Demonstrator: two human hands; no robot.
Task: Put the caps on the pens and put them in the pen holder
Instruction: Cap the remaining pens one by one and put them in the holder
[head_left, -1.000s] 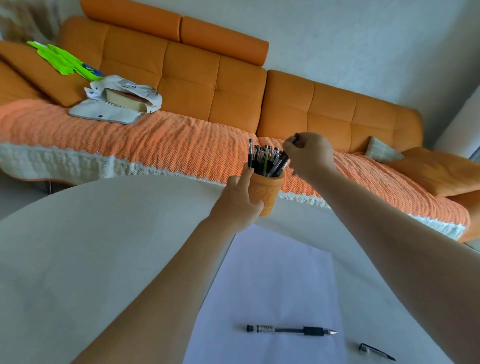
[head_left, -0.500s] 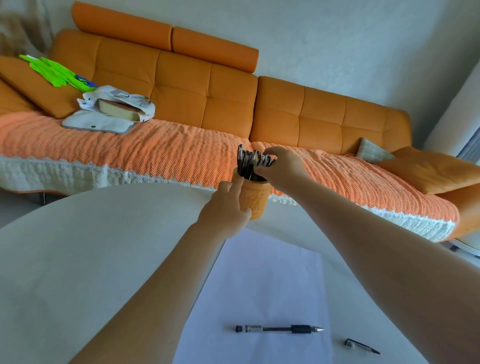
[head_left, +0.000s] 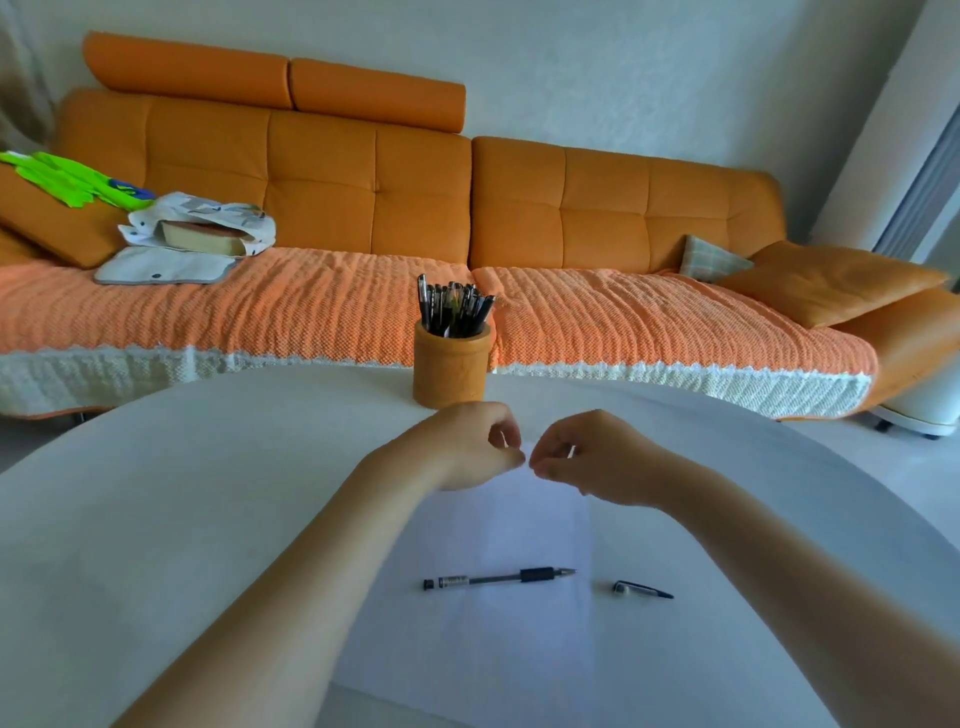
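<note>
An orange pen holder (head_left: 451, 364) stands at the far edge of the white table (head_left: 156, 493), filled with several capped black pens (head_left: 454, 306). An uncapped black pen (head_left: 498, 578) lies on a white sheet of paper (head_left: 498, 623), tip pointing right. Its loose cap (head_left: 641, 591) lies on the table just right of the sheet. My left hand (head_left: 470, 447) and my right hand (head_left: 587, 460) hover side by side over the paper's far edge, in front of the holder. Both have loosely curled fingers and hold nothing.
Behind the table runs an orange sofa (head_left: 597, 208) with a knitted cover. A cloth bag with a box (head_left: 202, 234) and green gloves (head_left: 67, 176) lie on its left part, cushions (head_left: 826, 280) on the right.
My right hand let a pen go into the holder. My left hand let go of the holder. Both hands drew back toward me and now hang over the paper.
</note>
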